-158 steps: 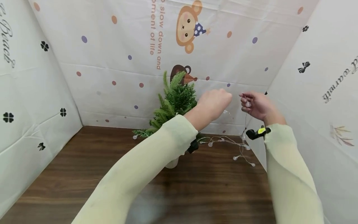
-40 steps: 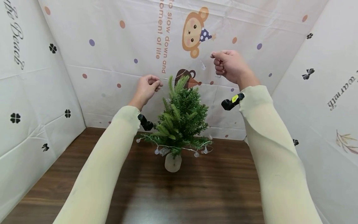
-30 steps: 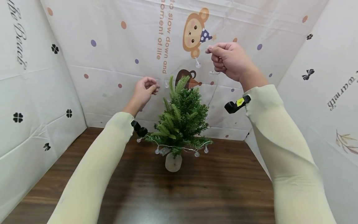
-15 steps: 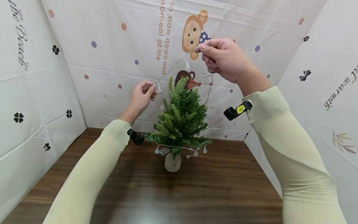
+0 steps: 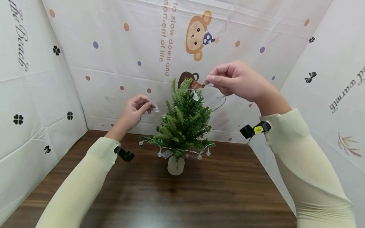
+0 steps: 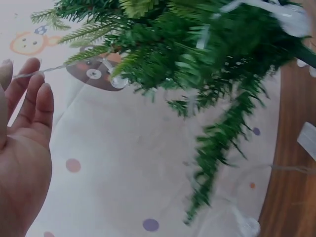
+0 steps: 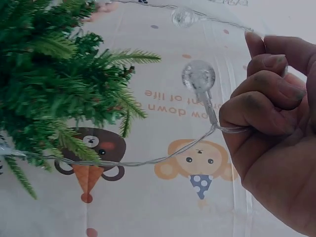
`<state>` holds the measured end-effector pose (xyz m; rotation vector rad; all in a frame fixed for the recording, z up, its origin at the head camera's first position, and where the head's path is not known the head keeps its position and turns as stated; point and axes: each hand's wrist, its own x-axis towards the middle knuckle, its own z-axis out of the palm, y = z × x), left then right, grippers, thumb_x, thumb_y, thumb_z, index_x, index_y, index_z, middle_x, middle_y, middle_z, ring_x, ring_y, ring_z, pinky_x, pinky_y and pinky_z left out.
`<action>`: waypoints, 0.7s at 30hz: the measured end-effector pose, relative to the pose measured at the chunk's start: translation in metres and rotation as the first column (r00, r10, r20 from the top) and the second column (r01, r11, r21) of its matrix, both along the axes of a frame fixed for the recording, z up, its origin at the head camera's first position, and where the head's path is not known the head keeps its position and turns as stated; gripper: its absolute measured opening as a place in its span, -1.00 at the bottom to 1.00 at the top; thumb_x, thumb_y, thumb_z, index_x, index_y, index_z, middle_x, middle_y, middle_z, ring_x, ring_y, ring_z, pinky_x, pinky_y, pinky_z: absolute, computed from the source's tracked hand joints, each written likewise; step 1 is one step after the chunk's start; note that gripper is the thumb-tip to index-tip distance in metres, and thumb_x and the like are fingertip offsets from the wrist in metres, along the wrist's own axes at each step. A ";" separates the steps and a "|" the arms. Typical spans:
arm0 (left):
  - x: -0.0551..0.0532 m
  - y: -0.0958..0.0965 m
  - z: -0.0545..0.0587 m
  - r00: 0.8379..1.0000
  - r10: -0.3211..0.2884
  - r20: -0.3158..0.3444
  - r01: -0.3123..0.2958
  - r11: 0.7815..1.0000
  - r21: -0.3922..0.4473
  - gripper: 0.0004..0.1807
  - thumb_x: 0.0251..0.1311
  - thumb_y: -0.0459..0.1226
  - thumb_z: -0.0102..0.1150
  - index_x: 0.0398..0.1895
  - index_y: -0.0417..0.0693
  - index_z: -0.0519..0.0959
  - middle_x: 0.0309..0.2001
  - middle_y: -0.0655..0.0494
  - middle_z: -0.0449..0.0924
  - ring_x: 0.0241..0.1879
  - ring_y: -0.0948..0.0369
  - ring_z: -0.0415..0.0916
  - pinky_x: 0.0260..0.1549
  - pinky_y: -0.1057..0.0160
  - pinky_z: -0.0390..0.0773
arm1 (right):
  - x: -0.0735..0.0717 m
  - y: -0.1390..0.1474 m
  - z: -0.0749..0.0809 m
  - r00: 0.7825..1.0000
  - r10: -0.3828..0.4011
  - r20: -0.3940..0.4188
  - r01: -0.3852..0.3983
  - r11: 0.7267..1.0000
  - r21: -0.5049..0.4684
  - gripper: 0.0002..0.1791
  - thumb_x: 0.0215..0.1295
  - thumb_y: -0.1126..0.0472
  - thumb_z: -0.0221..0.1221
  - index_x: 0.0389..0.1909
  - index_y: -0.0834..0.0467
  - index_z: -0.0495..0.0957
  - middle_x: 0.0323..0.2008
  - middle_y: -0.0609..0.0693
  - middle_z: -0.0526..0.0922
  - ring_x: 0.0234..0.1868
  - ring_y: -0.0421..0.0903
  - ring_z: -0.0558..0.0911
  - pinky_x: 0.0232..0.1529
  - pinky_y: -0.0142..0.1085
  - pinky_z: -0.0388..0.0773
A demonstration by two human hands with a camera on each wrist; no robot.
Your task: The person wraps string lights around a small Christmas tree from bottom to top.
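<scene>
A small green artificial Christmas tree (image 5: 186, 117) stands upright on a pale round base (image 5: 175, 166). A string light with clear round bulbs winds around its lower branches, one low bulb (image 5: 159, 154) hanging at the front. My left hand (image 5: 132, 110), left of the tree, pinches the wire between thumb and fingers, a bulb (image 5: 156, 109) just by the fingertips. To the upper right, my right hand (image 5: 235, 79) pinches the wire too; in the right wrist view more wire passes under its curled fingers, beside a bulb (image 7: 198, 75). Another bulb (image 5: 196, 96) hangs before the treetop.
A brown wood-grain table (image 5: 182, 196) bears the tree. White printed cloth (image 5: 114, 57) rises close behind it, and further cloth walls stand at the left and right. A small clear box (image 5: 167, 154) sits by the tree's lower branches.
Over the last half second both hands have come down, the left one also outward to the left, bringing the wire from above the treetop to its upper branches. Earlier, the loose string lay at right.
</scene>
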<state>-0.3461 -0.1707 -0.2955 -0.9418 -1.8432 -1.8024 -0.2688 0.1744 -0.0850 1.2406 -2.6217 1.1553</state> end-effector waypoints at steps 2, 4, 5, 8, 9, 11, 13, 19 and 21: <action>0.006 -0.004 -0.006 1.000 -0.010 0.005 0.010 0.999 -0.032 -0.87 0.51 -0.35 0.07 -0.08 -0.27 0.54 -0.14 0.17 0.74 -0.25 0.23 0.62 -0.21 0.32 0.65 | 0.004 0.005 -0.006 0.999 0.037 -0.025 -0.037 0.999 0.013 -0.76 0.57 0.18 0.10 -0.15 0.23 0.68 -0.68 -0.06 0.29 -0.69 -0.09 0.17 -0.64 -0.26 0.17; 0.011 -0.007 -0.011 1.000 -0.016 0.004 0.016 0.998 -0.062 -0.87 0.51 -0.35 0.07 -0.07 -0.28 0.54 -0.11 0.16 0.74 -0.21 0.21 0.62 -0.17 0.32 0.65 | 0.006 0.007 -0.012 0.995 0.089 -0.035 -0.088 0.996 0.015 -0.77 0.57 0.23 0.09 -0.18 0.25 0.68 -0.69 -0.06 0.27 -0.70 -0.08 0.16 -0.67 -0.24 0.14; 0.013 -0.008 -0.013 1.000 -0.019 0.002 0.019 0.997 -0.073 -0.87 0.51 -0.35 0.07 -0.07 -0.27 0.54 -0.09 0.15 0.73 -0.19 0.17 0.63 -0.15 0.31 0.65 | 0.007 0.008 -0.015 0.993 0.112 -0.039 -0.112 0.994 0.015 -0.78 0.57 0.25 0.08 -0.18 0.24 0.68 -0.70 -0.06 0.26 -0.70 -0.09 0.16 -0.68 -0.23 0.12; 0.020 -0.010 -0.019 1.000 -0.029 -0.012 0.028 0.994 -0.103 -0.87 0.52 -0.35 0.06 -0.06 -0.25 0.55 -0.03 0.10 0.71 -0.14 0.09 0.64 -0.11 0.30 0.66 | 0.009 0.006 -0.025 0.982 0.185 -0.038 -0.184 0.983 0.017 -0.79 0.56 0.29 0.07 -0.21 0.24 0.67 -0.69 -0.05 0.25 -0.70 -0.10 0.17 -0.68 -0.23 0.12; 0.022 -0.010 -0.021 0.999 -0.033 -0.014 0.031 0.993 -0.114 -0.88 0.52 -0.35 0.05 -0.06 -0.25 0.54 -0.01 0.10 0.70 -0.13 0.07 0.64 -0.09 0.30 0.66 | 0.010 0.006 -0.028 0.978 0.204 -0.040 -0.204 0.979 0.021 -0.78 0.56 0.30 0.07 -0.23 0.23 0.67 -0.69 -0.04 0.25 -0.69 -0.10 0.18 -0.67 -0.23 0.13; 0.026 -0.010 -0.024 0.999 -0.047 -0.016 0.044 0.990 -0.135 -0.88 0.52 -0.36 0.05 -0.06 -0.26 0.52 0.02 0.12 0.69 -0.11 0.08 0.63 -0.07 0.31 0.66 | 0.012 0.005 -0.034 0.972 0.227 -0.059 -0.224 0.974 0.041 -0.78 0.56 0.30 0.07 -0.25 0.19 0.66 -0.68 -0.04 0.25 -0.68 -0.11 0.20 -0.65 -0.24 0.17; 0.030 -0.010 -0.027 0.998 -0.067 -0.011 0.065 0.986 -0.152 -0.88 0.52 -0.37 0.05 -0.06 -0.30 0.50 0.03 0.14 0.67 -0.08 0.14 0.63 -0.05 0.32 0.65 | 0.014 0.007 -0.040 0.967 0.243 -0.074 -0.239 0.969 0.059 -0.78 0.57 0.31 0.06 -0.26 0.14 0.66 -0.66 -0.03 0.26 -0.67 -0.12 0.22 -0.64 -0.23 0.19; 0.038 -0.008 -0.031 0.991 -0.130 -0.030 0.122 0.977 -0.176 -0.93 0.48 -0.45 0.05 -0.08 -0.29 0.51 0.07 0.09 0.64 0.02 0.20 0.61 0.00 0.32 0.62 | 0.019 0.018 -0.054 0.956 0.271 -0.113 -0.262 0.961 0.088 -0.76 0.53 0.38 0.07 -0.25 0.06 0.66 -0.62 -0.04 0.30 -0.63 -0.14 0.26 -0.62 -0.25 0.24; 0.041 -0.007 -0.031 0.990 -0.136 -0.037 0.126 0.971 -0.201 -0.92 0.47 -0.45 0.07 -0.08 -0.21 0.54 0.08 0.06 0.63 0.02 0.19 0.61 -0.03 0.32 0.63 | 0.020 0.023 -0.057 0.953 0.288 -0.096 -0.281 0.956 0.079 -0.75 0.52 0.41 0.07 -0.26 0.07 0.66 -0.61 -0.04 0.30 -0.62 -0.14 0.26 -0.61 -0.25 0.24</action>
